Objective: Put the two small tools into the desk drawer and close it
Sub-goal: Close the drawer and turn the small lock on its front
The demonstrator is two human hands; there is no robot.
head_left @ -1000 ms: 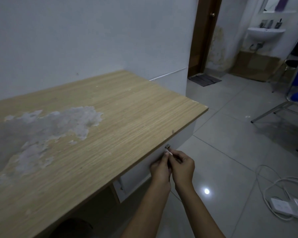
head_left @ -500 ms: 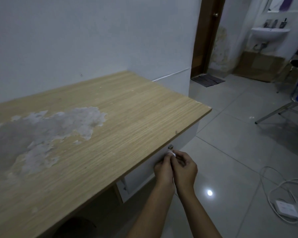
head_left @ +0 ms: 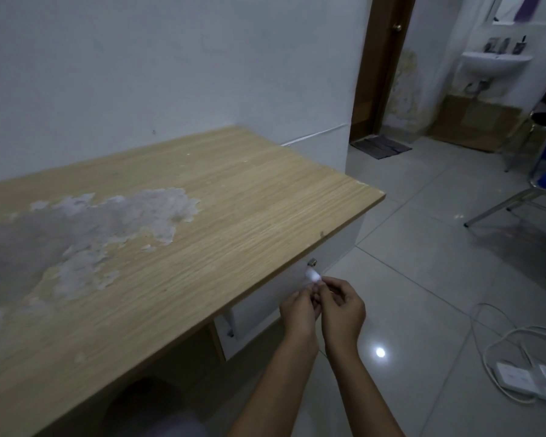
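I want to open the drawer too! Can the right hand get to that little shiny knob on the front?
Probably yes. The right hand is just below the knob on the drawer front, and nothing sits between them, though its fingers seem busy pinching something small and white.

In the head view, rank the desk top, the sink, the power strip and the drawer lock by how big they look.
Largest to smallest:
1. Desk top, by far.
2. Sink and power strip: they look alike in size, and the strip is much nearer the camera, so no ranking between them.
3. Drawer lock, tiny.
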